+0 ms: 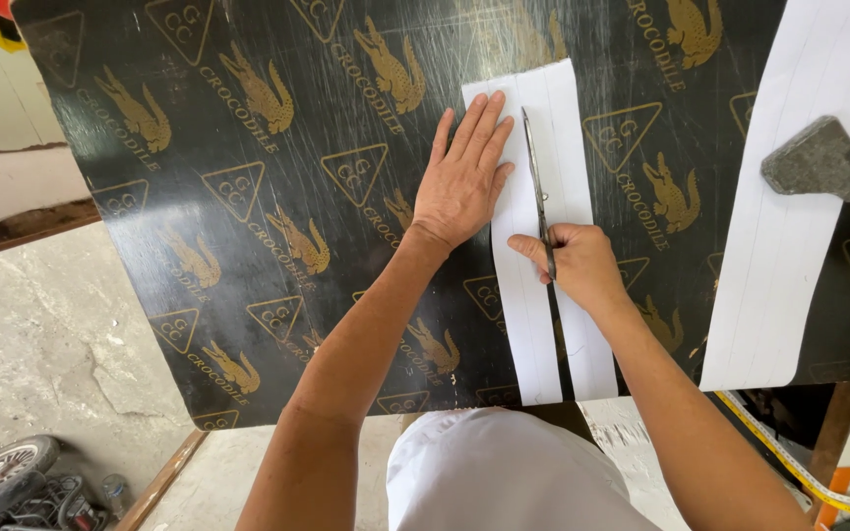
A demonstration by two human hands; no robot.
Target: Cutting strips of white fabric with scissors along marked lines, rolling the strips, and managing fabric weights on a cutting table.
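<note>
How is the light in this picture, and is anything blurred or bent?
Head view: soft daylight; pale glare streaks the black board near the top; sharp focus on the left hand, right hand and scissors; the wide lens bows the board's edges.

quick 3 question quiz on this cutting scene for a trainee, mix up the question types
1. True or false: the left hand lies flat on the white strip beside the cut.
2. What does the right hand hold? A) a knife B) scissors C) a ruler
3. What rests on the second white sheet at the right of the black board?

Key
1. True: palm down, fingers spread, on the strip's left half.
2. B: the blades point away from the person, along a lengthwise slit already open from the near end.
3. A grey stone-like weight, roughly triangular.
</note>
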